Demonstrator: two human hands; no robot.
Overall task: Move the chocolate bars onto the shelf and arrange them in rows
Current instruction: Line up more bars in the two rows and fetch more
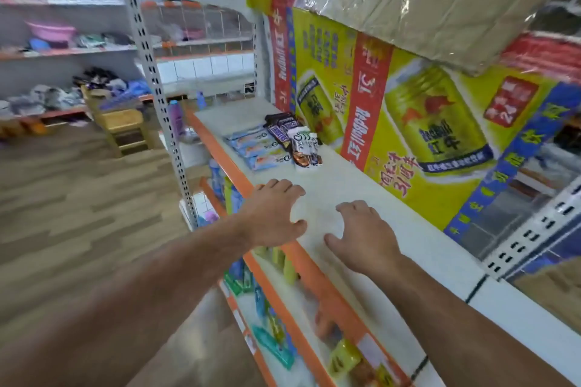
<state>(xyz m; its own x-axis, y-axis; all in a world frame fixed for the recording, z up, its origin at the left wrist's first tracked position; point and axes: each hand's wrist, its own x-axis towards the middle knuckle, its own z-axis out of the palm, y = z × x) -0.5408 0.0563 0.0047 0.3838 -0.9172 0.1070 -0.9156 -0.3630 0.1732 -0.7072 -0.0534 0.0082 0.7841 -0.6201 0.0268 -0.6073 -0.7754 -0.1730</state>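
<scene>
Shop aisle, wood-look floor (78,198), some motion blur. The white shelf (342,185) with an orange front edge runs away from the camera. All places below are given against this shelf.

Chocolate bars (276,143) lie on the shelf's far end. The pale blue ones (254,148) lie side by side near the front edge. Dark wrappers (283,126) sit behind them, and white-and-brown ones (306,148) are bunched just beside them toward the back.

The left hand (273,214) is over the shelf's front edge and the right hand (361,236) is over the shelf's middle, nearer the camera. Both are palm down with fingers spread and slightly bent, holding nothing and well apart from the bars. Can't tell if either touches the shelf surface.

A yellow drinks carton (408,122) stands along the back of the shelf, and a plastic-wrapped cardboard box (440,0) is above it. Lower tiers hold mixed packets (273,324), too blurred to identify. A wooden stool (119,126) stands on the floor beyond the shelf's far end.
</scene>
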